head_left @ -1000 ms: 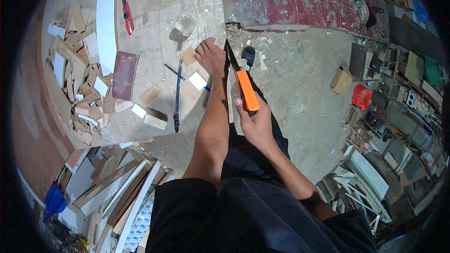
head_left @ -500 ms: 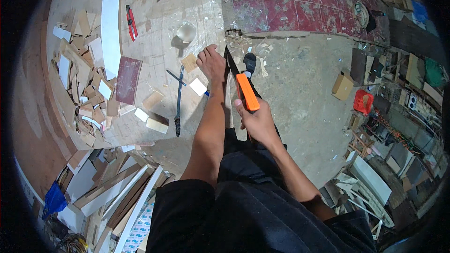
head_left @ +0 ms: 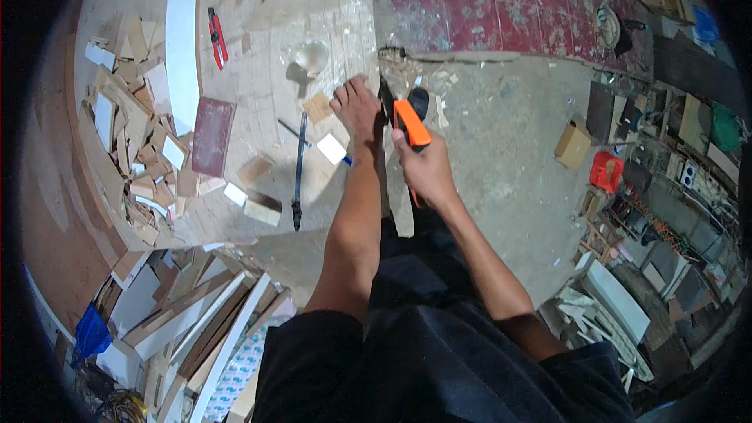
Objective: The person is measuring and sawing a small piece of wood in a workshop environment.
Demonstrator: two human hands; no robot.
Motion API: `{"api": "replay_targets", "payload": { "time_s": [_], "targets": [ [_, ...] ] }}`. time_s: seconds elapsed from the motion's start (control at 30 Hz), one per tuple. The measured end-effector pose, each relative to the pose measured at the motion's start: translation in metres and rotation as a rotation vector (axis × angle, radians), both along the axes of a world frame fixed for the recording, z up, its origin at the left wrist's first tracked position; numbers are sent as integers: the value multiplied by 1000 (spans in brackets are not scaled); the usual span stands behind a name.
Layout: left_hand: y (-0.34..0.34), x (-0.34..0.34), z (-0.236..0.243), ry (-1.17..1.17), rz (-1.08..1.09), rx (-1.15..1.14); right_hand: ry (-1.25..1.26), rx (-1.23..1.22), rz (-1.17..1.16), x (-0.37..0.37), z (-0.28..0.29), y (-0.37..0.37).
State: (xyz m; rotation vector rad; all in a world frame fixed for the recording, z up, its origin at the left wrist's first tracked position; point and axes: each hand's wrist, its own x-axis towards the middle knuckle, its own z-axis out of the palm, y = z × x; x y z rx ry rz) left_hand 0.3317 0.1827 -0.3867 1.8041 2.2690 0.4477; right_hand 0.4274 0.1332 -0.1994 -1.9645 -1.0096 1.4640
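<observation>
Gripping the orange-handled saw [head_left: 413, 121] in my right hand [head_left: 427, 164], I have its dark blade [head_left: 387, 99] at the right-hand edge of the table [head_left: 262, 94], just beside my left hand [head_left: 359, 113]. The work looks partway along to me: the blade is in place at the edge, but I see no piece clearly parted there, so some cutting is probably left. How deep the blade sits is hidden from me, and I cannot tell whether the pale strip [head_left: 404, 223] below the edge belongs to the work. My right fingers are wrapped tight round the handle, thumb on top, that forearm slanting up and to the left. My left arm reaches nearly straight ahead, palm down, fingers loosely bent and a little parted near a tan block [head_left: 318, 107]; whether they have hold of anything, I cannot tell
</observation>
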Motion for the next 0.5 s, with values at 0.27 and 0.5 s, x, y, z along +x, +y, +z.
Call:
{"api": "replay_targets", "payload": {
  "time_s": [0.27,0.5],
  "targets": [
    [1,-3,11,-110,50,69,107,-68,-110,5,12,-12],
    [4,-1,4,-145,68,78,93,-131,-84,6,5,-2]
  ]
}}
